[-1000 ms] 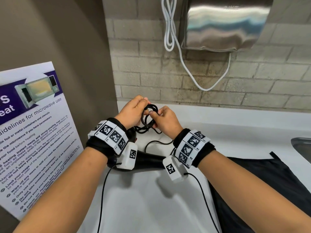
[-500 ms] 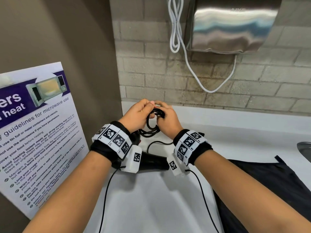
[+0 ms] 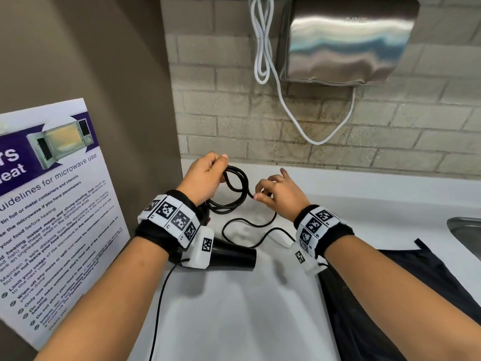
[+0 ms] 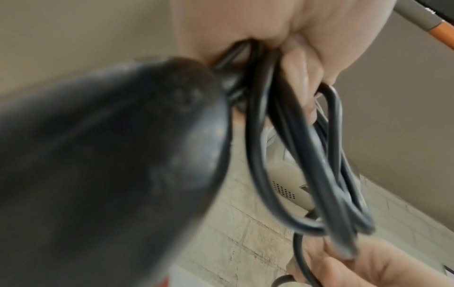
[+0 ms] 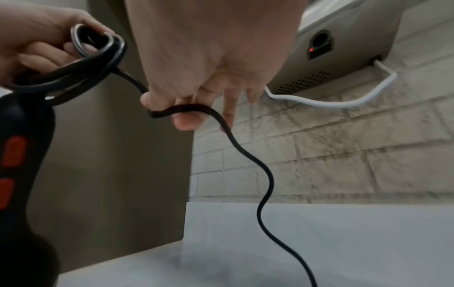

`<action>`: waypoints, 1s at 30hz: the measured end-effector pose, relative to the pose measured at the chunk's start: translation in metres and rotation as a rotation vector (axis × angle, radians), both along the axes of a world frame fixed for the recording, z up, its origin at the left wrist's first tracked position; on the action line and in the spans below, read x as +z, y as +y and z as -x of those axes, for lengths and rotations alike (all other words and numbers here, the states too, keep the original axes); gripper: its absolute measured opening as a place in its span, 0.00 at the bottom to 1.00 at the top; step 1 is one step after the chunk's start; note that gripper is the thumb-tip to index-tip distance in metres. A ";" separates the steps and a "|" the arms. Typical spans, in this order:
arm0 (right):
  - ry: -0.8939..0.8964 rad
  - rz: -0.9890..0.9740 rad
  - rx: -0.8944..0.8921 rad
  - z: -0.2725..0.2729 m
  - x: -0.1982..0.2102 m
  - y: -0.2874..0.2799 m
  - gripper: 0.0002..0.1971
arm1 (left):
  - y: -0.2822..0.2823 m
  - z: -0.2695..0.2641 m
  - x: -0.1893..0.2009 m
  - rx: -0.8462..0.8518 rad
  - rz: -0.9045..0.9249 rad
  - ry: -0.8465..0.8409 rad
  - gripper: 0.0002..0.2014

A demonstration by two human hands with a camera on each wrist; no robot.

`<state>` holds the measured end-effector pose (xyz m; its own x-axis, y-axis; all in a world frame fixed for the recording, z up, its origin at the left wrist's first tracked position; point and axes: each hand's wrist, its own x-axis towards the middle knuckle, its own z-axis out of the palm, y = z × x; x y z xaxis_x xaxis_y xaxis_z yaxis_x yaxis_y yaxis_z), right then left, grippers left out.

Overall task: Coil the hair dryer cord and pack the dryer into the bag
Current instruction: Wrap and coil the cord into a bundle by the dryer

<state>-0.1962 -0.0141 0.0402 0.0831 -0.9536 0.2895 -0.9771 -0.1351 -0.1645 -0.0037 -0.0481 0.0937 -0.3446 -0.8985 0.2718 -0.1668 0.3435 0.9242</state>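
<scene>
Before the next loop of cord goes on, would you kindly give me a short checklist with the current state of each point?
1. Left hand holds the coiled loops together: ok.
2. Right hand pinches the free cord ready to feed: ok.
3. Slack cord on the counter free of knots: ok as far as visible.
4. Plug end located: cannot tell, out of view.
5. Hair dryer supported: cannot tell, hidden under the left wrist.
6. Black bag open for packing: cannot tell.
</scene>
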 end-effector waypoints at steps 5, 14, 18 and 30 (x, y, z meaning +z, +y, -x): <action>0.296 0.011 0.028 -0.014 0.016 -0.001 0.19 | 0.006 -0.003 0.002 -0.092 -0.012 0.009 0.12; -0.292 -0.087 0.170 -0.030 0.037 -0.014 0.19 | 0.015 -0.010 0.009 -0.192 -0.058 0.016 0.11; -0.296 -0.030 0.168 -0.025 0.037 0.000 0.11 | 0.014 -0.014 0.009 -0.149 -0.074 0.097 0.12; -0.092 0.169 -0.069 -0.029 0.050 0.003 0.15 | 0.015 -0.003 0.010 -0.145 -0.013 -0.111 0.11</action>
